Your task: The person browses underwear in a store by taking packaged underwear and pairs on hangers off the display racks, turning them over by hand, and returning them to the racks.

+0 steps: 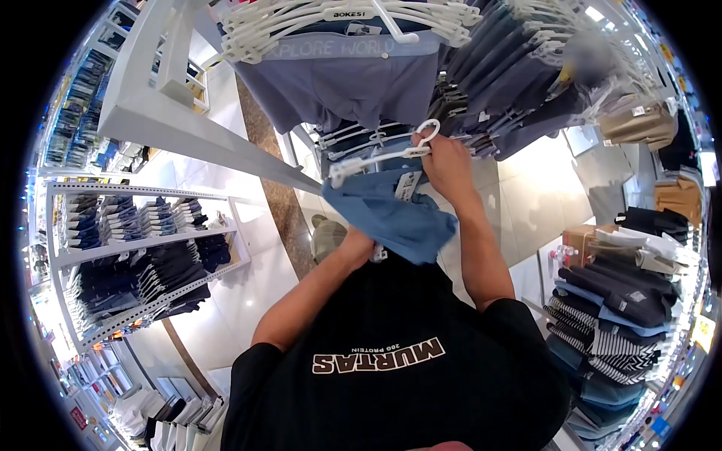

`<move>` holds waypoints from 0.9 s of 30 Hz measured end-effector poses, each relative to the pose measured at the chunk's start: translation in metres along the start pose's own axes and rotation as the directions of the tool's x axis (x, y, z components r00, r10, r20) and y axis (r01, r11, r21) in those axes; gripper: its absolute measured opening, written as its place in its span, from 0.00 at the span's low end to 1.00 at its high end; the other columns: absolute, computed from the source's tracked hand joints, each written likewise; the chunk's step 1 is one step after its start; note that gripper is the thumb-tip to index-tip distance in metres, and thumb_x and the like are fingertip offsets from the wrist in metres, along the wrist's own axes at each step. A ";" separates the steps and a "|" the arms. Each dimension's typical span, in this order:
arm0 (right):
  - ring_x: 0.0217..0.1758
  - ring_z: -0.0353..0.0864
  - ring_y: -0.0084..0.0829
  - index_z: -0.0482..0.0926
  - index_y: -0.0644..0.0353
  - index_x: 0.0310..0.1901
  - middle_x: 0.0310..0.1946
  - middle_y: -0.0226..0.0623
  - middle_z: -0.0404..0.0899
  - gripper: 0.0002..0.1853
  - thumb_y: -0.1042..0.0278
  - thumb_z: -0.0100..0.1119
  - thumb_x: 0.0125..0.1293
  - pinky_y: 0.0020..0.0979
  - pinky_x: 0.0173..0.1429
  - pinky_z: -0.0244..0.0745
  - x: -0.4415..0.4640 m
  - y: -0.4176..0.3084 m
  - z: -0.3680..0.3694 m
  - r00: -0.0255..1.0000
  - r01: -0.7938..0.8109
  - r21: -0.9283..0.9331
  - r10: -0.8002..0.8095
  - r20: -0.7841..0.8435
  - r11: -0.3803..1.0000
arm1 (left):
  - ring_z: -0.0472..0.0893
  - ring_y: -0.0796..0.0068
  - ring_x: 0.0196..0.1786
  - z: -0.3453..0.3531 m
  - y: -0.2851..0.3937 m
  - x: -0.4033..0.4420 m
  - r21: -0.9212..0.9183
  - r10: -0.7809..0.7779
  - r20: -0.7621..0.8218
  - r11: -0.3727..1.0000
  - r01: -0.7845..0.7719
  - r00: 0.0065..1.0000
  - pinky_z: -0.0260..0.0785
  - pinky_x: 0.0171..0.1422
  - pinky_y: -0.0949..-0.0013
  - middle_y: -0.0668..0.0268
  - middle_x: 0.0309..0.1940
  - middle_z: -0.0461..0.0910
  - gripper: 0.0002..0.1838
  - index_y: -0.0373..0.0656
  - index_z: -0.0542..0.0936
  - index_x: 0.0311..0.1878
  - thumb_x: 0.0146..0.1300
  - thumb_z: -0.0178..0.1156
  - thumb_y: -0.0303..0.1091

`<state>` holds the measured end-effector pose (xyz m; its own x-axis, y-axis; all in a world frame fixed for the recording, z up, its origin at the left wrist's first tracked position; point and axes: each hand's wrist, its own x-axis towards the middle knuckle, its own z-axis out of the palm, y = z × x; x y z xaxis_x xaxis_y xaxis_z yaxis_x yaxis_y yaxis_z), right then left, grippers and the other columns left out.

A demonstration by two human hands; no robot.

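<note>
My right hand (449, 164) is closed on a white plastic hanger (382, 158), just below its hook. From the hanger hangs a pair of blue boxer briefs (395, 214) with a white tag (408, 186), the cloth bunched and slanting down to the right. My left hand (356, 246) is lower, close to my chest, at the lower left of the blue cloth. Its fingers are curled in and partly hidden, with a small white clip (379, 253) beside them; what it grips cannot be made out.
Grey-purple boxer briefs (338, 86) hang on the rack in front, with more hanging garments (519, 68) to its right. A white rack post (218, 146) slants in from the left. Shelves of hanging clothes (143, 255) stand left; folded garments (617, 301) are stacked right.
</note>
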<state>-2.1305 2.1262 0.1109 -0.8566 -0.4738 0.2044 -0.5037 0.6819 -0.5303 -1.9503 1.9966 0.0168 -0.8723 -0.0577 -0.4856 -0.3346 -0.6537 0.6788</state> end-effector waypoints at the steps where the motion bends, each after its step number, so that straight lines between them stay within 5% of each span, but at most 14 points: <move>1: 0.40 0.82 0.52 0.84 0.51 0.45 0.31 0.47 0.83 0.11 0.66 0.55 0.66 0.49 0.47 0.75 0.001 0.002 -0.002 0.998 -0.020 -0.041 0.022 0.065 0.999 | 0.79 0.72 0.51 -0.005 -0.001 0.002 -0.027 -0.001 -0.015 1.000 0.001 1.000 0.73 0.55 0.67 0.64 0.51 0.79 0.22 0.39 0.73 0.61 0.76 0.52 0.47; 5: 0.43 0.84 0.50 0.84 0.51 0.45 0.36 0.47 0.85 0.12 0.70 0.58 0.59 0.48 0.49 0.76 -0.002 0.010 -0.002 0.990 -0.085 -0.096 0.095 0.103 0.992 | 0.77 0.70 0.56 0.017 0.035 -0.012 -0.248 0.029 -0.096 0.967 -0.052 0.995 0.72 0.60 0.63 0.63 0.57 0.77 0.28 0.37 0.70 0.63 0.77 0.46 0.54; 8: 0.43 0.84 0.50 0.84 0.50 0.48 0.36 0.47 0.85 0.15 0.71 0.57 0.61 0.48 0.49 0.76 -0.004 0.017 0.005 0.984 -0.099 -0.106 0.113 0.139 0.989 | 0.77 0.69 0.55 0.016 0.043 -0.021 -0.153 0.081 -0.031 0.985 -0.085 0.996 0.71 0.61 0.63 0.61 0.57 0.77 0.30 0.36 0.72 0.60 0.78 0.42 0.58; 11: 0.43 0.84 0.49 0.84 0.52 0.47 0.35 0.46 0.85 0.13 0.70 0.58 0.61 0.46 0.48 0.77 -0.005 0.022 0.012 0.978 -0.102 -0.102 0.118 0.169 0.990 | 0.80 0.75 0.44 0.005 0.038 -0.017 0.000 0.077 -0.042 0.997 -0.077 0.996 0.74 0.50 0.69 0.63 0.46 0.82 0.27 0.36 0.77 0.53 0.77 0.48 0.55; 14: 0.41 0.85 0.47 0.85 0.54 0.46 0.34 0.45 0.85 0.12 0.69 0.60 0.60 0.43 0.46 0.77 -0.008 0.027 0.017 0.978 -0.103 -0.030 0.106 0.178 0.994 | 0.79 0.81 0.31 0.006 0.050 -0.017 0.369 0.045 -0.039 0.929 -0.027 0.998 0.72 0.35 0.76 0.68 0.32 0.83 0.21 0.37 0.82 0.43 0.74 0.56 0.50; 17: 0.36 0.84 0.42 0.85 0.56 0.44 0.32 0.43 0.84 0.11 0.69 0.63 0.60 0.37 0.43 0.76 -0.008 0.031 0.017 0.966 -0.131 0.079 0.109 0.233 0.988 | 0.75 0.82 0.21 0.005 0.049 -0.017 0.286 0.182 -0.131 0.948 -0.139 0.974 0.65 0.24 0.77 0.69 0.24 0.80 0.17 0.39 0.81 0.37 0.72 0.60 0.45; 20: 0.31 0.81 0.33 0.84 0.60 0.44 0.29 0.39 0.83 0.10 0.69 0.64 0.61 0.32 0.41 0.74 -0.011 0.030 0.011 0.943 -0.163 0.176 0.101 0.316 0.971 | 0.78 0.84 0.28 -0.011 0.052 -0.017 0.261 0.097 -0.080 0.963 -0.073 0.992 0.70 0.31 0.78 0.70 0.30 0.83 0.17 0.36 0.82 0.41 0.72 0.61 0.44; 25: 0.32 0.76 0.19 0.83 0.67 0.44 0.29 0.30 0.82 0.10 0.71 0.64 0.64 0.25 0.39 0.71 -0.022 0.030 0.013 0.939 -0.225 0.499 0.051 0.339 0.837 | 0.81 0.81 0.35 -0.002 0.052 -0.010 0.097 0.220 -0.114 0.973 -0.210 0.969 0.76 0.39 0.75 0.66 0.37 0.84 0.13 0.34 0.82 0.45 0.69 0.65 0.37; 27: 0.35 0.79 0.23 0.82 0.67 0.45 0.31 0.34 0.83 0.12 0.70 0.64 0.63 0.27 0.43 0.73 -0.024 0.031 0.010 0.923 -0.306 0.487 0.131 0.361 0.818 | 0.82 0.81 0.37 0.000 0.057 -0.012 0.091 0.204 -0.113 0.977 -0.194 0.972 0.76 0.41 0.75 0.66 0.38 0.85 0.14 0.33 0.82 0.46 0.67 0.67 0.36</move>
<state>-2.1249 2.1531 0.0810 -0.8165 -0.5493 -0.1777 -0.0951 0.4316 -0.8970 -1.9593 1.9604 0.0611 -0.8764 -0.2744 -0.3958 -0.1896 -0.5589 0.8072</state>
